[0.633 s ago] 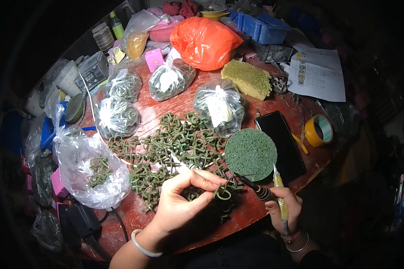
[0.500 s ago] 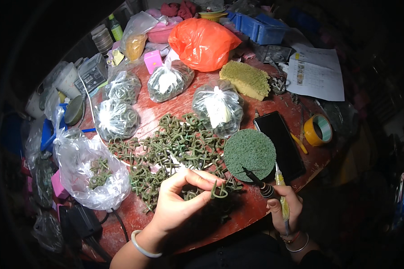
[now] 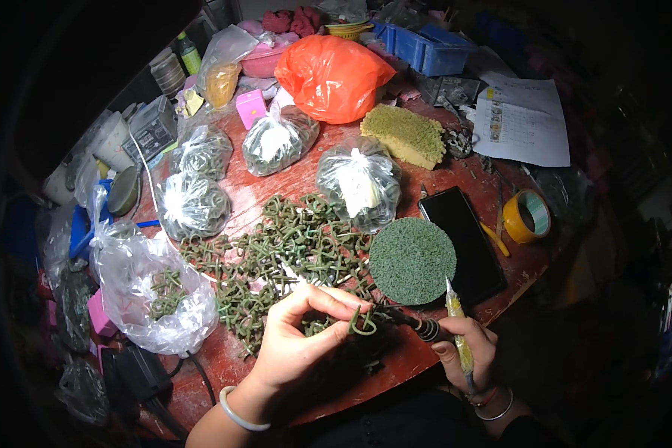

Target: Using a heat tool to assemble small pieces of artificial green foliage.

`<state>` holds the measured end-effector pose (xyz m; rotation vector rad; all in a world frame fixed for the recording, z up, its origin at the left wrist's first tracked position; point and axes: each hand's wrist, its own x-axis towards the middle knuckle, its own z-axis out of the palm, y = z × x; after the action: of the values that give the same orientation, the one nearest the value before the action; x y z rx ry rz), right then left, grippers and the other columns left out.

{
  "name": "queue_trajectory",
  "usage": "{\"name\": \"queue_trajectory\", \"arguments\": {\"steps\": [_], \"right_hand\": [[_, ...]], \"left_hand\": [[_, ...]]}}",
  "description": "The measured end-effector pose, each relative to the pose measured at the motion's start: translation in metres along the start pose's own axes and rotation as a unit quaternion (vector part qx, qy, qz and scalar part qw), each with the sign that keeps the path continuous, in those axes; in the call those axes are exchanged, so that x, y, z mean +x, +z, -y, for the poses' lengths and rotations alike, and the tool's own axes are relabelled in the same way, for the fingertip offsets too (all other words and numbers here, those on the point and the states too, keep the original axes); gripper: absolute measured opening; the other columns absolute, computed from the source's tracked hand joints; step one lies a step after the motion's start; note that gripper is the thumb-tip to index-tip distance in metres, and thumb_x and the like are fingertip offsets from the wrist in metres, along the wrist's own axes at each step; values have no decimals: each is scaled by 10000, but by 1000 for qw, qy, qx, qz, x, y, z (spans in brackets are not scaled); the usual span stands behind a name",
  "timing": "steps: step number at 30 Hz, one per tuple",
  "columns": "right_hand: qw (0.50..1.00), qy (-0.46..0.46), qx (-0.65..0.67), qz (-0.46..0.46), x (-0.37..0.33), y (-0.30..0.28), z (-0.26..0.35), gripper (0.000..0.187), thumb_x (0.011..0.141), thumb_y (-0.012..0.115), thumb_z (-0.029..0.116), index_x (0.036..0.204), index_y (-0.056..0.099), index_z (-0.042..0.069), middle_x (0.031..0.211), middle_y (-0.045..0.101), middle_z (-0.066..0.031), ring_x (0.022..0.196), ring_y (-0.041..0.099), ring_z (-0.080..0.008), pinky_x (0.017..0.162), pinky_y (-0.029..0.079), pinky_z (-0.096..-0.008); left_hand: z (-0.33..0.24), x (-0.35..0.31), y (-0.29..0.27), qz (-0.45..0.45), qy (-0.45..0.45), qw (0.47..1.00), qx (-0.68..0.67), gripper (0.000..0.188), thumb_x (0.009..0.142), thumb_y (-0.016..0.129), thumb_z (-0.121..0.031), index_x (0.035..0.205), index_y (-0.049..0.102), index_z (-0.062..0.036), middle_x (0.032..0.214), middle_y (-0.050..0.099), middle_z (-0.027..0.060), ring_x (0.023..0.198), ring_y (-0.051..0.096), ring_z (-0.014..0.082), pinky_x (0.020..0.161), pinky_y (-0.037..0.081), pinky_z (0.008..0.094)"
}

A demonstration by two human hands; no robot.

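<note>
My left hand (image 3: 295, 336) pinches a small green ring-shaped piece with a short stem (image 3: 364, 327) between thumb and fingertips, above the near edge of the table. Closed around two tools, my right hand (image 3: 474, 347) holds a black pen-shaped tool (image 3: 427, 328) and a slim yellow-handled pick (image 3: 459, 328). The black tool's thin tip points left and reaches the held ring; whether they touch I cannot tell. The pick's pale point aims up and away, over the lower right rim of a round, rough green disc (image 3: 412, 261). Beneath and beyond my left hand spreads a heap of similar green rings (image 3: 299, 246).
Tied clear bags (image 3: 358, 183) of green pieces stand beyond the heap; an opened bag (image 3: 153, 299) lies left. Right are a black phone (image 3: 463, 224), yellow tape roll (image 3: 527, 216) and paper sheet (image 3: 520, 123). A yellow-green block (image 3: 403, 134) and red bag (image 3: 334, 78) sit farther back.
My right hand has moved slightly left with both tools, bringing the black tool's tip from over the green disc down to the held ring. My left hand has stayed nearly still.
</note>
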<state>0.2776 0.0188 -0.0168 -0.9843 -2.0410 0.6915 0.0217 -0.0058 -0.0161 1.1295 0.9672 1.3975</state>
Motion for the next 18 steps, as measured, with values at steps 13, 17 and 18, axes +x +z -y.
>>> {"name": "queue_trajectory", "arguments": {"steps": [13,17,18], "right_hand": [[999,-17,-10,-32,1,6,-2,303,878,677,275,939,594,-10,740,622,-101,636,620,-219,592,480,-295],[999,-19,-11,-33,1,7,-1,302,878,677,272,942,593,-11,742,622,-101,638,621,-218,593,480,-296],[999,-18,-13,-33,1,7,-2,301,878,678,271,942,592,-11,741,621,-100,637,620,-217,592,479,-295]], "left_hand": [[-1,1,0,4,21,1000,23,118,789,673,44,871,623,-24,964,668,125,973,637,222,912,468,366],[-1,0,1,0,17,1000,21,114,789,672,45,866,626,-25,963,670,122,972,637,218,908,470,362],[-2,1,1,0,17,1000,20,114,789,672,45,866,626,-25,963,670,122,972,637,218,908,470,362]]}}
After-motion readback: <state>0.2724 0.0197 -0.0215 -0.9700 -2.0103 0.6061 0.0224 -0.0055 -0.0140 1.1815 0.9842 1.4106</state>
